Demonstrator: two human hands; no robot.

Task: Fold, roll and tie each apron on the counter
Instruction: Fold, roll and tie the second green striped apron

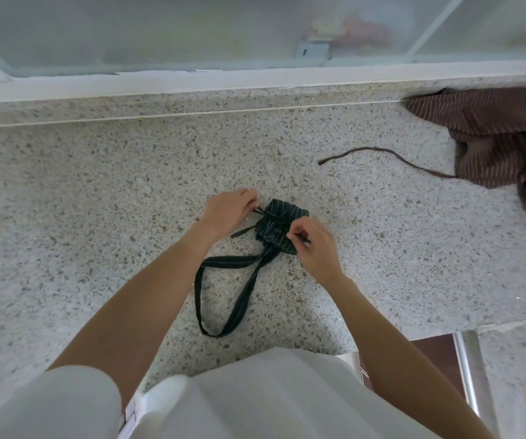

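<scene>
A dark green striped apron (279,224) lies rolled into a small bundle at the middle of the speckled stone counter (96,191). Its thin tie strings cross over the bundle. My left hand (228,210) pinches one string end at the bundle's left side. My right hand (314,245) pinches the other string end at its right side. The apron's neck loop (223,293) trails flat toward me. A brown striped apron (496,144) sits crumpled at the far right, its tie string (382,153) stretched out to the left.
A white sill and frosted glass panels (192,33) run along the counter's back edge. At the lower right the counter steps back around a metal-framed opening (464,369) with dark red inside. My white clothing fills the bottom of the view.
</scene>
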